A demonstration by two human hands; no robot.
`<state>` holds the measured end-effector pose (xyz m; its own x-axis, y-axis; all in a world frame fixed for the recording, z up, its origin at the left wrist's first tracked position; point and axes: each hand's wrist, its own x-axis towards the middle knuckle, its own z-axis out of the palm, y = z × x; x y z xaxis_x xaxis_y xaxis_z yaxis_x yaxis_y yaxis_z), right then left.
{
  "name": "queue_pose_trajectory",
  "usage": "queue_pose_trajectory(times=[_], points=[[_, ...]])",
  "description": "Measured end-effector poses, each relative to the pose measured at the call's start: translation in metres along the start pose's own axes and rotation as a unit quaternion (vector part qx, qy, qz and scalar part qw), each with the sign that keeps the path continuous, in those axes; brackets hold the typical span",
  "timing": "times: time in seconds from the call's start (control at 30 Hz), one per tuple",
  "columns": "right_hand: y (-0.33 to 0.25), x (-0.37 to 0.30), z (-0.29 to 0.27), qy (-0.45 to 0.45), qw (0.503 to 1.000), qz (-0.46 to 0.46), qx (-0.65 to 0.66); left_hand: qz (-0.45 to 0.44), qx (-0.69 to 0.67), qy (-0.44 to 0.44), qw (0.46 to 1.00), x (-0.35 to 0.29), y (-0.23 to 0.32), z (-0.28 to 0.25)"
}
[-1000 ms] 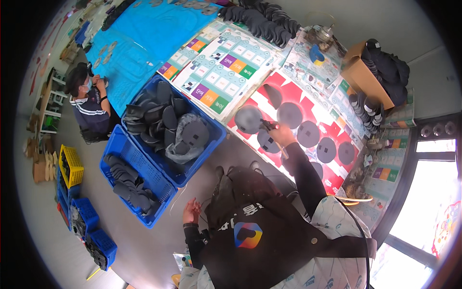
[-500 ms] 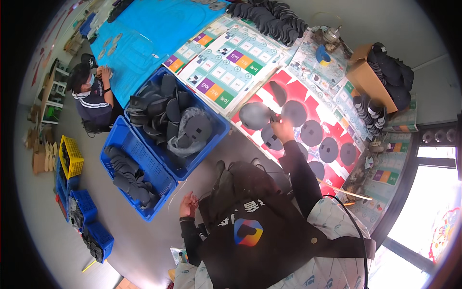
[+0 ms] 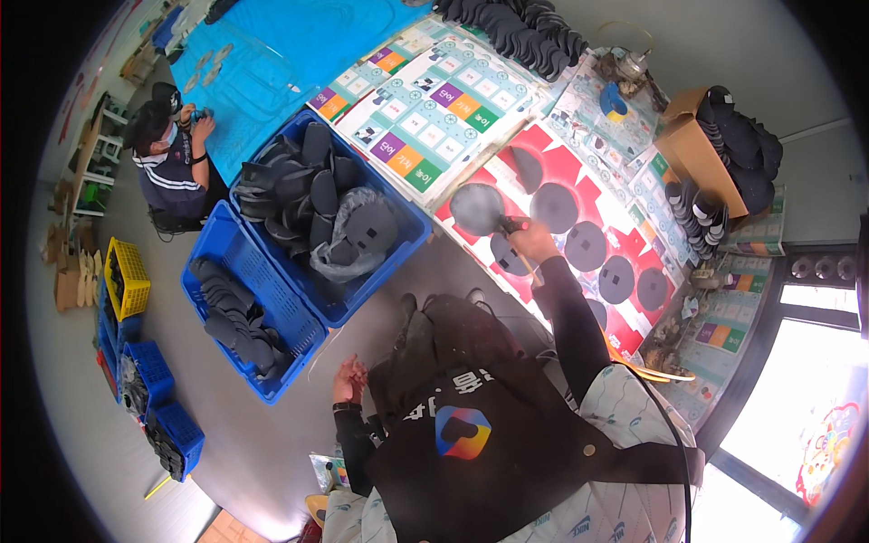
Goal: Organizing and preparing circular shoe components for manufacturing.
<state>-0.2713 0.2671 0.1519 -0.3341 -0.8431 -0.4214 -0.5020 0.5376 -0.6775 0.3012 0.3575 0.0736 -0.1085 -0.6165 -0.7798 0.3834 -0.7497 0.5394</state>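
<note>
My right hand [image 3: 532, 242] is wrapped round a dark spray gun [image 3: 514, 223]. The gun points away from me over several dark grey, roughly round pieces spread on a red and white sheet [image 3: 593, 195]. Nearest its tip lies one round grey piece [image 3: 477, 209], and another with a dark square mark [image 3: 511, 254] is partly behind the gun and hand. To the right is one more such piece [image 3: 586, 246]. My left hand [image 3: 349, 378] hangs beside my apron with nothing in it, its fingers loosely bent and apart.
Left of the table stand two blue crates, the larger [image 3: 389, 271] and a slimmer one [image 3: 303, 348], both with dark pieces. A cardboard box [image 3: 692, 154] of dark pieces sits at right. An orange hose [image 3: 656, 373] runs by the table edge. A masked co-worker [image 3: 172, 172] sits at left.
My right hand and the spray gun have shifted slightly toward the lower left. The whitish spray over the pieces has thinned. The co-worker's hands have moved a little.
</note>
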Motion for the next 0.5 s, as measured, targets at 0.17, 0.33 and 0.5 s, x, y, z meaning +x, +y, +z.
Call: queue_pose_trajectory(times=[0.17,0.33,0.5], points=[[0.017,0.001,0.002,0.152,0.987,-0.037,0.039,-0.005,0.004,-0.008,1.000,0.000,-0.001,0.001],[0.031,-0.006,-0.004,0.130,0.991,-0.008,-0.016,-0.021,0.018,0.024,0.999,0.007,0.002,0.000],[0.023,-0.025,-0.030,0.206,0.977,-0.038,0.032,-0.030,0.044,-0.016,0.998,0.014,0.007,-0.003]])
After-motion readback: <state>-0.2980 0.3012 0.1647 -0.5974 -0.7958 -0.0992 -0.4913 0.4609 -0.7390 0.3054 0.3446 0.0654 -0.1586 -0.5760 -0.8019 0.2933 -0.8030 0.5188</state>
